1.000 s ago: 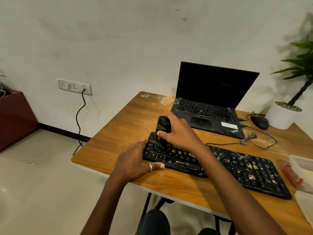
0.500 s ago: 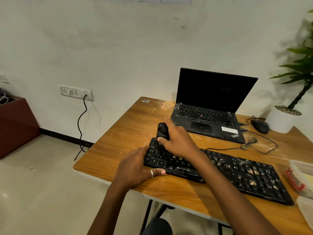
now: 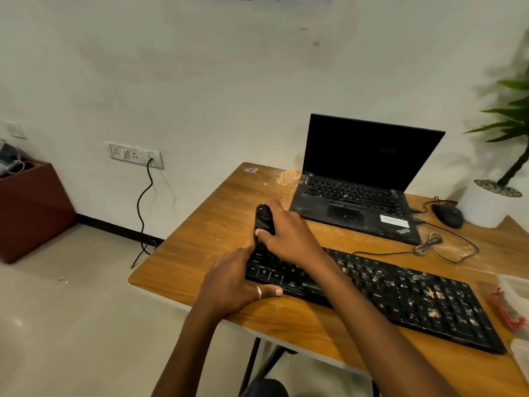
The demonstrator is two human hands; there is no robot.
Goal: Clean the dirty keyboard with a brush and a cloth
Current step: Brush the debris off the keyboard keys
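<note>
A black keyboard [image 3: 400, 299] lies across the wooden table [image 3: 200, 242], with pale crumbs scattered over its middle and right keys. My right hand [image 3: 289, 236] grips a black brush [image 3: 263, 222] by its handle, held at the keyboard's far left corner. My left hand [image 3: 232, 285] clasps the keyboard's left end, thumb along the front edge and a ring on one finger. The brush's bristles are hidden behind my hands. No cloth is visible.
An open black laptop [image 3: 357, 179] stands behind the keyboard, with a crumb pile [image 3: 287, 177] at its left. A black mouse [image 3: 448, 214] and its coiled cable [image 3: 429, 245] lie right of it. A potted plant [image 3: 492, 202] and clear plastic containers [image 3: 515, 299] sit at the right.
My right hand and the brush have shifted slightly toward the keyboard's upper left corner. My head has tilted up, so the table sits lower in view. My left hand stays put.
</note>
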